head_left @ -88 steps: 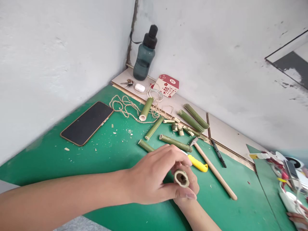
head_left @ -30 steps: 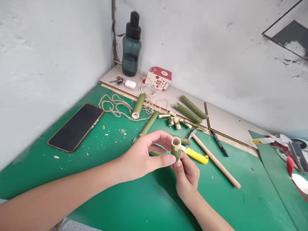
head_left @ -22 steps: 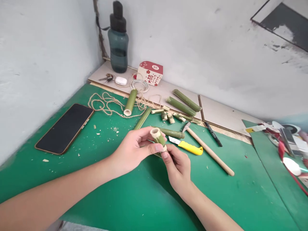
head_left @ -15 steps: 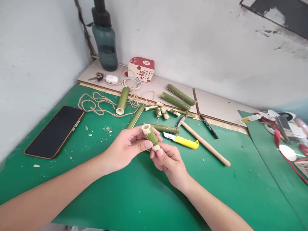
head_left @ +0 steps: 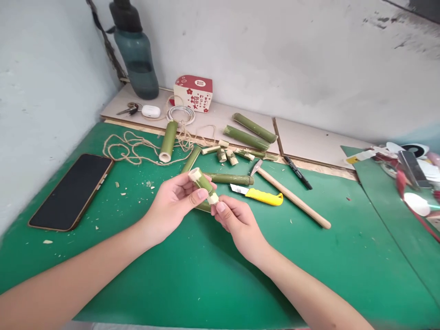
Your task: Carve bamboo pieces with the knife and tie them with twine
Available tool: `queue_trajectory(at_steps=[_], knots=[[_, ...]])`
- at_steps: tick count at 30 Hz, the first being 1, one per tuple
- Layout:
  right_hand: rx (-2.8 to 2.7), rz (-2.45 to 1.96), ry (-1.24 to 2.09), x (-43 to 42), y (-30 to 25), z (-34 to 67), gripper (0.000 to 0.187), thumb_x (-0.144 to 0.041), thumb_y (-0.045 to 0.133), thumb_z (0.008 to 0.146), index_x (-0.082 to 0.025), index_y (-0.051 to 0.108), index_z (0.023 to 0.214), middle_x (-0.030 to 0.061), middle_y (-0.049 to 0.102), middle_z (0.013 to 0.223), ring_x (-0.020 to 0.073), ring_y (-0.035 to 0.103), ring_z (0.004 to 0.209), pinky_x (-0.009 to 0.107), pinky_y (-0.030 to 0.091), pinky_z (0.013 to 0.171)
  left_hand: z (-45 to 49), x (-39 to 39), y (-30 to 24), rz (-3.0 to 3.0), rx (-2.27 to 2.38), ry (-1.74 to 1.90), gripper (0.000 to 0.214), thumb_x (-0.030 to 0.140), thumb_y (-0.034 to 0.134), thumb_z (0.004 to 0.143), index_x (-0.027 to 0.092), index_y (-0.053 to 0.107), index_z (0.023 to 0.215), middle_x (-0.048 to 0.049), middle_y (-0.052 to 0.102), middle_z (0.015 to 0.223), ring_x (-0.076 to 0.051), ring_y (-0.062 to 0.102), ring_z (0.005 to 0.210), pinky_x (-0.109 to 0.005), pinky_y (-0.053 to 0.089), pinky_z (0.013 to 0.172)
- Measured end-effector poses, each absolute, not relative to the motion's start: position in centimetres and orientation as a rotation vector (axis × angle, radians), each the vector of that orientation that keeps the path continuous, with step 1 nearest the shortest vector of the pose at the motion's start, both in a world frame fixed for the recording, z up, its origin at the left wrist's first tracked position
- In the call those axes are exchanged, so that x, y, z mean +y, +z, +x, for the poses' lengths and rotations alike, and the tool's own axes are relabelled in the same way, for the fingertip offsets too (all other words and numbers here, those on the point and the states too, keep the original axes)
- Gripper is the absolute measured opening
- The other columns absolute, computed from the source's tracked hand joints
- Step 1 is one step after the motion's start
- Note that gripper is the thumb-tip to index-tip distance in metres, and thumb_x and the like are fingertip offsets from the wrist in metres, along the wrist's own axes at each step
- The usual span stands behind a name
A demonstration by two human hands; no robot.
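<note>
A short green bamboo tube (head_left: 202,183) with pale cut ends is held above the green mat (head_left: 213,275), tilted with its open end up and to the left. My left hand (head_left: 173,206) pinches its middle between thumb and fingers. My right hand (head_left: 237,222) pinches its lower end with the fingertips. Just behind the hands lie a longer bamboo stick (head_left: 229,178), a yellow utility knife (head_left: 257,195) with its blade out, and a small hammer (head_left: 292,197) with a wooden handle.
A black phone (head_left: 70,192) lies at the left. Twine (head_left: 132,146), several bamboo pieces (head_left: 252,130), a black pen (head_left: 298,173), keys, an earbud case, a red-and-white box (head_left: 193,93) and a dark bottle (head_left: 135,55) sit by the wall. Clutter (head_left: 409,174) fills the right edge.
The bamboo tube has been turned from facing me end-on to lying tilted, open end up-left. Both hands shifted left and slightly up in view as my head panned.
</note>
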State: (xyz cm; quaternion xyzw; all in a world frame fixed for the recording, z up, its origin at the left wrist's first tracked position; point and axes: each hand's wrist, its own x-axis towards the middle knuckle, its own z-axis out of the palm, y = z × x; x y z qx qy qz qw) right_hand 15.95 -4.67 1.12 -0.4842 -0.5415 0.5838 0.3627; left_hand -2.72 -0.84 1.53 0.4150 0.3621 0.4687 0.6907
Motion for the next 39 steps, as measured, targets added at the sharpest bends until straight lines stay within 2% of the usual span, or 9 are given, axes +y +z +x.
queue_trajectory(at_steps=[3, 6, 8, 11, 15, 18, 24, 39], knots=[[-1.617, -1.322, 1.221, -4.8, 1.0, 16.0, 0.036, -0.046, 0.051, 0.106, -0.019, 0.060, 0.084, -0.0037, 0.047, 0.068, 0.0106, 0.038, 0.062, 0.025, 0.032, 0.057, -2.7, -0.8, 1.3, 0.915, 0.849, 1.117, 0.027, 0.034, 0.089, 0.079, 0.017, 0.074, 0.093, -0.0042, 0.072, 0.088, -0.014, 0.067, 0.078, -0.021, 0.056, 0.069], [-1.758, -1.311, 1.011, -4.9, 0.9, 16.0, 0.028, -0.038, 0.049, 0.108, -0.020, 0.062, 0.090, -0.0026, 0.056, 0.071, 0.0108, 0.044, 0.061, 0.025, 0.036, 0.059, -2.7, -0.9, 1.4, 0.885, 0.896, 1.133, 0.033, 0.033, 0.092, 0.075, 0.019, 0.073, 0.098, 0.0005, 0.065, 0.081, -0.010, 0.061, 0.071, -0.018, 0.052, 0.063], [-1.820, -1.287, 0.900, -4.8, 0.7, 16.2, 0.025, -0.034, 0.048, 0.108, -0.020, 0.064, 0.093, -0.0010, 0.061, 0.075, 0.0113, 0.049, 0.062, 0.025, 0.039, 0.060, -2.6, -1.0, 1.5, 0.854, 0.913, 1.098, 0.034, 0.035, 0.091, 0.077, 0.019, 0.073, 0.101, 0.0007, 0.065, 0.081, -0.010, 0.061, 0.070, -0.019, 0.053, 0.065], [-1.935, -1.269, 0.667, -4.7, 0.5, 16.5, 0.018, -0.028, 0.050, 0.108, -0.020, 0.064, 0.100, 0.0014, 0.066, 0.079, 0.0125, 0.054, 0.064, 0.025, 0.042, 0.061, -2.6, -0.9, 1.9, 0.783, 0.936, 1.118, 0.032, 0.038, 0.090, 0.078, 0.017, 0.069, 0.091, 0.0009, 0.065, 0.078, -0.009, 0.060, 0.064, -0.020, 0.053, 0.062], [-2.016, -1.237, 0.417, -4.4, 0.8, 17.2, 0.012, -0.024, 0.051, 0.106, -0.020, 0.062, 0.103, 0.0024, 0.067, 0.079, 0.0141, 0.057, 0.065, 0.027, 0.043, 0.061, -3.2, 0.2, 2.5, 0.535, 0.950, 1.277, 0.032, 0.040, 0.084, 0.083, 0.017, 0.061, 0.083, 0.0027, 0.058, 0.067, -0.007, 0.052, 0.055, -0.018, 0.044, 0.050], [-2.019, -1.195, 0.376, -4.2, 1.2, 17.4, 0.009, -0.021, 0.052, 0.105, -0.021, 0.061, 0.104, 0.0014, 0.066, 0.078, 0.0135, 0.056, 0.064, 0.026, 0.042, 0.060, -4.0, 1.0, 3.1, 0.371, 0.851, 1.268, 0.028, 0.038, 0.077, 0.090, 0.018, 0.058, 0.084, 0.0038, 0.053, 0.065, -0.006, 0.048, 0.052, -0.017, 0.042, 0.049], [-2.034, -1.134, 0.434, -4.5, 1.3, 17.2, 0.009, -0.017, 0.055, 0.104, -0.020, 0.062, 0.108, 0.0003, 0.064, 0.076, 0.0123, 0.054, 0.061, 0.025, 0.042, 0.058, -4.2, 0.8, 3.4, 0.279, 0.757, 1.154, 0.016, 0.033, 0.068, 0.095, 0.019, 0.060, 0.095, 0.0011, 0.056, 0.070, -0.008, 0.051, 0.055, -0.017, 0.045, 0.053], [-2.002, -1.059, 0.478, -5.1, 2.0, 17.2, 0.018, -0.012, 0.056, 0.101, -0.021, 0.063, 0.115, 0.0017, 0.069, 0.081, 0.0126, 0.056, 0.061, 0.027, 0.046, 0.060, -3.8, -0.7, 3.0, 0.495, 0.668, 1.033, 0.022, 0.037, 0.070, 0.094, 0.022, 0.056, 0.101, 0.0008, 0.063, 0.072, -0.010, 0.057, 0.055, -0.019, 0.048, 0.054]])
